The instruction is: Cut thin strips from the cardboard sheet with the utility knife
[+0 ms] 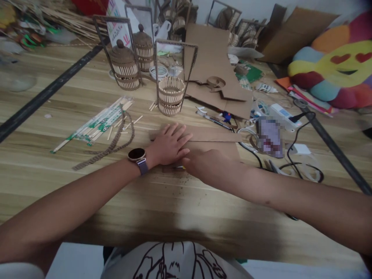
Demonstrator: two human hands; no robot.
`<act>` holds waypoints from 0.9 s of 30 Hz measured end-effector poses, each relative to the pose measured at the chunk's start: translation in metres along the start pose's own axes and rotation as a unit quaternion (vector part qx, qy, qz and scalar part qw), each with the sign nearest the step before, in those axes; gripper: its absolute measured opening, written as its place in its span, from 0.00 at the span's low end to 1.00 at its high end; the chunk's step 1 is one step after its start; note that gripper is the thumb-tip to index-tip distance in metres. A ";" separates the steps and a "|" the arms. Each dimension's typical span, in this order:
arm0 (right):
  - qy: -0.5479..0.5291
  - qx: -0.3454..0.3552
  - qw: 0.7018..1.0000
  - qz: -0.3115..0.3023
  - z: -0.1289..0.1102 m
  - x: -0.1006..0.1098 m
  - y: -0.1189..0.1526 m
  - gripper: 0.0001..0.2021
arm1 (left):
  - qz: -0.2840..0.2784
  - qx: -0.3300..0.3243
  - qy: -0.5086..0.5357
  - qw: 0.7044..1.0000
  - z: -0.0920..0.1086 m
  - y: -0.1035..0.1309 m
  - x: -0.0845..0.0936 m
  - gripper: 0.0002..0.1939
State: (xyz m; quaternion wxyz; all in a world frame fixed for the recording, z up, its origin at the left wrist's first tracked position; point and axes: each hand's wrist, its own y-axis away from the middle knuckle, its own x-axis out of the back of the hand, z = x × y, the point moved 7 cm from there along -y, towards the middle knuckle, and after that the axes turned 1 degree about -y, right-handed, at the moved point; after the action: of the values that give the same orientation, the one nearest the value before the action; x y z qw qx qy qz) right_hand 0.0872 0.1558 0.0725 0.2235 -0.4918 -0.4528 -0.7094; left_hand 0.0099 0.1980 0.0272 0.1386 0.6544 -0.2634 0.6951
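My left hand [171,143], a round-faced watch [136,155] on its wrist, lies flat with fingers spread on a piece of brown cardboard [213,135]. Right beside it my right hand [203,164] is closed, with the thumb side toward my left fingers. A tiny yellow bit shows at its edge, but what the fingers hold is hidden. Beyond both hands stands a small bucket of light wooden sticks [171,95] with a tall brown handle. A corrugated cardboard strip [104,153] lies curled to the left of my left hand.
Bagged wooden sticks [99,122] lie at the left. Lidded buckets [125,68] stand behind, near a large cardboard sheet [203,50]. At the right are a power strip [283,116], looped cables [305,170] and a flower-shaped cushion [340,66]. Small dark crumbs lie before my hands.
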 end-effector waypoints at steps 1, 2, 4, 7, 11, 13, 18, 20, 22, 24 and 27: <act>0.008 0.004 1.000 0.002 0.001 -0.002 0.001 0.12 | 0.000 -0.001 0.001 1.000 0.000 0.000 0.000 0.28; 0.020 0.008 1.000 0.001 0.002 -0.004 0.001 0.12 | -0.001 -0.001 0.002 1.000 0.000 0.000 0.000 0.28; 0.039 0.013 0.999 0.000 0.003 -0.008 0.002 0.13 | 0.000 -0.001 0.004 1.000 0.000 0.000 0.000 0.28; 0.040 0.017 0.999 -0.006 0.004 -0.011 0.004 0.14 | 0.000 -0.003 0.007 1.000 0.000 0.000 0.000 0.28; 0.028 -0.019 0.999 -0.020 0.020 -0.015 0.016 0.15 | -0.012 0.000 0.006 1.000 0.000 0.000 -0.001 0.29; 0.015 -0.028 0.999 -0.029 0.033 -0.020 0.026 0.14 | -0.014 0.005 0.008 1.000 0.000 0.000 -0.001 0.29; -0.028 -0.006 1.000 -0.006 0.057 -0.030 0.045 0.10 | -0.006 0.015 0.010 1.000 0.001 0.000 0.001 0.28; -0.060 0.007 0.998 0.021 0.054 -0.029 0.044 0.11 | -0.003 0.017 0.014 1.000 0.001 -0.001 0.001 0.27; -0.083 0.015 0.995 0.047 0.043 -0.024 0.035 0.11 | 0.001 0.021 0.021 1.000 0.000 -0.001 0.001 0.27; -0.079 0.021 0.995 0.057 0.026 -0.019 0.020 0.10 | 0.004 0.025 0.024 0.999 -0.001 -0.002 0.001 0.26; -0.036 0.023 0.998 0.055 0.004 -0.013 -0.002 0.11 | 0.004 0.027 0.022 0.999 -0.003 -0.002 0.000 0.24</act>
State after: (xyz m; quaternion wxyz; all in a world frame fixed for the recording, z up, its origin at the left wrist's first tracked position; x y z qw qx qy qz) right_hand 0.0934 0.1587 0.0599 0.2573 -0.5359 -0.4490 -0.6671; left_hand 0.0082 0.2014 0.0279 0.1239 0.6409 -0.2444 0.7171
